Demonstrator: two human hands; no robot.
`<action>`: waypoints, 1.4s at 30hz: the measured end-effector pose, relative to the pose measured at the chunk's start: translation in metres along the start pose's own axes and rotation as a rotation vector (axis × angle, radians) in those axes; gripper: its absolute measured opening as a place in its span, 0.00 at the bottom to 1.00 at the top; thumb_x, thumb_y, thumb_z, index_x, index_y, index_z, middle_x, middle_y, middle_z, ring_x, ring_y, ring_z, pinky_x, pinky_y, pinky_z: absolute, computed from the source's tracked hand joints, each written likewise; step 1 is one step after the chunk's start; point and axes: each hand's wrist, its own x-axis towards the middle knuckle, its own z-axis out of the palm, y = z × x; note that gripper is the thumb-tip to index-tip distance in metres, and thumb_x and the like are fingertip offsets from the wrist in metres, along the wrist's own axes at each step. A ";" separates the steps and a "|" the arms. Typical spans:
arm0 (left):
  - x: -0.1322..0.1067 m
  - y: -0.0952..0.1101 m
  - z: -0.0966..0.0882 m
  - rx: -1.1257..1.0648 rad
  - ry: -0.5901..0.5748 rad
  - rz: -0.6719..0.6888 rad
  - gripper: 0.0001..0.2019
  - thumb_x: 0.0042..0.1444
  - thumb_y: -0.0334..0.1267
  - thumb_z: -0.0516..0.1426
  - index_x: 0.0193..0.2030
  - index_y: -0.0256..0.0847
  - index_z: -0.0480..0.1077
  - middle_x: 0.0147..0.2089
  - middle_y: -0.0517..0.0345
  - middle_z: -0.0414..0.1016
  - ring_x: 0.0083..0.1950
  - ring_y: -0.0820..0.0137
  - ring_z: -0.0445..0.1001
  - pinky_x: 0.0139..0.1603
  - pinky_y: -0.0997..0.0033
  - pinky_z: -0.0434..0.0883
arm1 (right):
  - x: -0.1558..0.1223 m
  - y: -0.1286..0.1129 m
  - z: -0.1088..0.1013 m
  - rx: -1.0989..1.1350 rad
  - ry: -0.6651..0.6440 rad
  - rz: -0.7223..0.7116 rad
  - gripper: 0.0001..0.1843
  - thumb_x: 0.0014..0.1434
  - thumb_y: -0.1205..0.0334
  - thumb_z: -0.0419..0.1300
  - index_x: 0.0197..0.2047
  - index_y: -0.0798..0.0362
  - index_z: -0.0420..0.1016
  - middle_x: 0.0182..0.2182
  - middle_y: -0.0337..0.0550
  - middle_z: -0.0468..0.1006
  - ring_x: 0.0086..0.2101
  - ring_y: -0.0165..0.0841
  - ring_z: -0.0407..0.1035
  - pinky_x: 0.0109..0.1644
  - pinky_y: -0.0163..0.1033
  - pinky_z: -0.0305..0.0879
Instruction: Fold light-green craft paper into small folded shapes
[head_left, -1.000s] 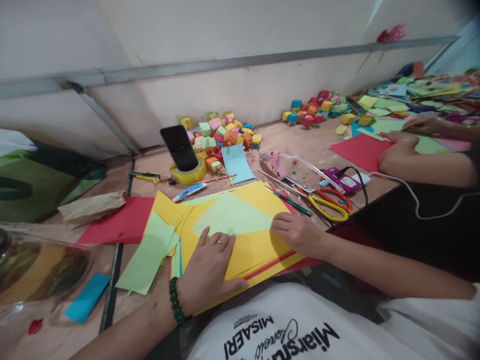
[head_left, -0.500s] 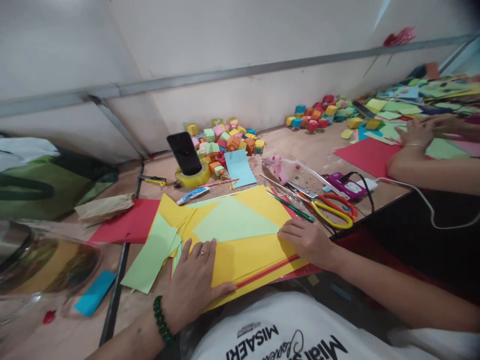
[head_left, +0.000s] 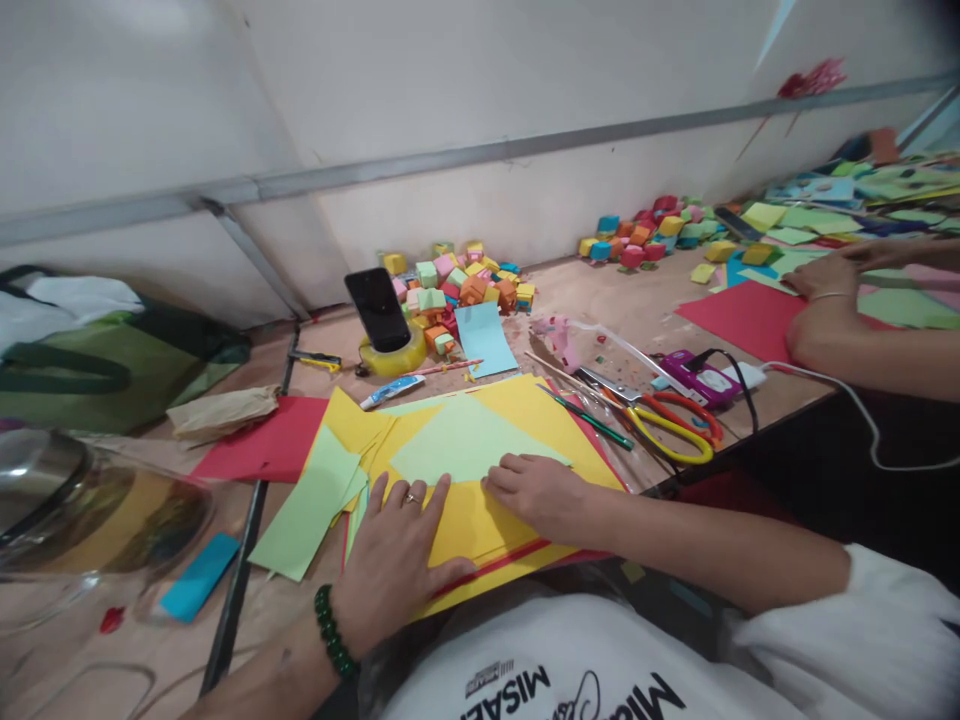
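My left hand (head_left: pixel 401 555) lies flat with fingers spread on a stack of yellow paper sheets (head_left: pixel 480 515) at the table's near edge. It wears a ring, with a green bead bracelet at the wrist. My right hand (head_left: pixel 536 490) presses fingers down on the same yellow sheet just right of the left hand, knuckles bent, along the lower edge of a light green sheet (head_left: pixel 465 440) on the stack. A red sheet edge (head_left: pixel 510 560) shows under the yellow ones.
Scissors (head_left: pixel 667 420), a green pencil (head_left: pixel 589 418), a glue gun (head_left: pixel 559 335), a purple device (head_left: pixel 701 378) with cable lie right of the stack. A phone (head_left: pixel 379 310) leans on a tape roll. Paper cubes (head_left: pixel 465 280) pile by the wall. Another person's arms (head_left: pixel 847 330) rest at right. Glass bowl (head_left: pixel 82 510) at left.
My right hand has slid left along the yellow sheet from its right edge to beside my left hand. The left hand stayed pressed on the stack. The camera shifted slightly.
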 end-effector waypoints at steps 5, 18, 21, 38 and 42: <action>-0.010 0.000 0.010 0.008 0.068 -0.052 0.38 0.55 0.65 0.49 0.58 0.32 0.69 0.50 0.38 0.76 0.50 0.50 0.71 0.59 0.45 0.58 | -0.056 0.014 0.001 0.020 0.126 0.173 0.11 0.62 0.74 0.50 0.43 0.55 0.71 0.34 0.47 0.72 0.35 0.37 0.63 0.37 0.41 0.63; -0.016 -0.001 0.012 -0.083 -0.016 -0.134 0.38 0.53 0.63 0.53 0.63 0.36 0.63 0.55 0.38 0.71 0.58 0.48 0.65 0.62 0.41 0.56 | -0.051 0.020 -0.056 0.214 0.335 0.506 0.12 0.61 0.71 0.50 0.43 0.53 0.72 0.36 0.46 0.76 0.38 0.35 0.70 0.42 0.38 0.66; -0.013 0.001 0.008 -0.104 -0.025 -0.155 0.34 0.57 0.59 0.52 0.62 0.36 0.64 0.53 0.39 0.72 0.58 0.50 0.66 0.62 0.43 0.55 | -0.009 0.029 -0.058 0.348 0.202 0.567 0.13 0.60 0.60 0.57 0.48 0.54 0.70 0.43 0.49 0.75 0.41 0.36 0.72 0.43 0.39 0.67; 0.006 -0.041 0.021 -0.655 0.213 -0.423 0.42 0.50 0.47 0.61 0.68 0.34 0.50 0.61 0.38 0.65 0.63 0.54 0.64 0.60 0.52 0.65 | 0.059 0.085 -0.025 1.031 0.064 0.509 0.22 0.39 0.45 0.67 0.24 0.55 0.66 0.20 0.31 0.65 0.23 0.26 0.60 0.29 0.33 0.57; 0.022 -0.052 0.006 -0.881 0.282 -0.398 0.30 0.54 0.50 0.56 0.60 0.35 0.63 0.47 0.47 0.77 0.48 0.59 0.75 0.49 0.54 0.73 | 0.049 0.066 -0.046 0.977 0.383 0.333 0.21 0.50 0.44 0.64 0.30 0.55 0.71 0.27 0.41 0.75 0.30 0.32 0.69 0.36 0.39 0.66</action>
